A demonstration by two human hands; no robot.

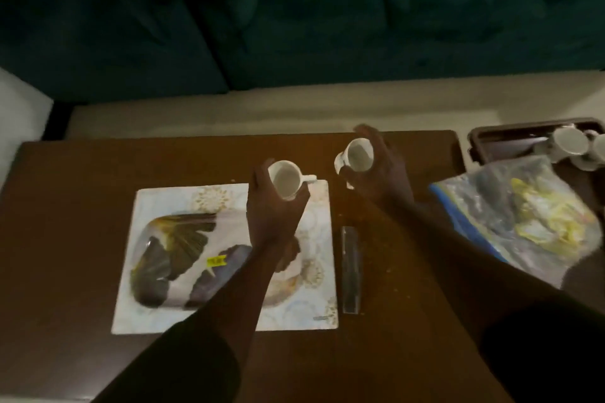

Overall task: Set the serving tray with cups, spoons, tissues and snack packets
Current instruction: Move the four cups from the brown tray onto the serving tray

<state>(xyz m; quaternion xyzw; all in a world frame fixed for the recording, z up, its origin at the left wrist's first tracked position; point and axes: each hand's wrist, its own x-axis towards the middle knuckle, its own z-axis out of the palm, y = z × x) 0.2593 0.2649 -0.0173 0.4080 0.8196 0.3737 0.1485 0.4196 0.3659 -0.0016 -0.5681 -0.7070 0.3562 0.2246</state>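
Observation:
A flat rectangular serving tray (170, 311) with a dark leaf print lies on the brown table. My left hand (271, 216) holds a white cup (285, 180) above the tray's far right corner, mouth tilted toward me, handle pointing right. My right hand (383, 180) holds a second white cup (358, 155) above the bare table just right of the tray, its handle to the left. A clear plastic bag (523, 222) with yellow packets inside lies at the right.
A dark brown tray (491, 141) at the far right holds more white cups (568, 141). A narrow clear sleeve (352, 268) with dark contents lies right of the serving tray. Crumbs dot the brown table (82, 206). A dark green sofa (294, 10) stands beyond.

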